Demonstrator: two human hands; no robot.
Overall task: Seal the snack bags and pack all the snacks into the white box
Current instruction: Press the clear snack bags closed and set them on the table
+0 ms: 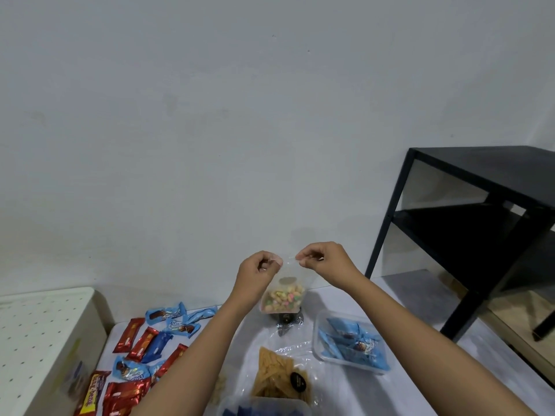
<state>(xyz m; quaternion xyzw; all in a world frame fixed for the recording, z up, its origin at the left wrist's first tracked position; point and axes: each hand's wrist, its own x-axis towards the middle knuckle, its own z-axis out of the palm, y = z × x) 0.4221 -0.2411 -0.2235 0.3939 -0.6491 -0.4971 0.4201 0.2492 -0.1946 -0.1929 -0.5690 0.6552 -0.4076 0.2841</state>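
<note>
The left hand (259, 267) and right hand (322, 259) are pinching the top of the clear snack bag (282, 298), holding it up at centre; sealing seems to be underway. The chips bag (279, 373) nearby and wrapped bars (141, 340) at left are waiting outside the white box (316, 333) at right

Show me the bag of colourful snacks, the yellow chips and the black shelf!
bag of colourful snacks (282, 298), head view, on its filled lower part.
yellow chips (273, 370), head view, middle of the pile.
black shelf (486, 169), head view, on its top board.
</note>
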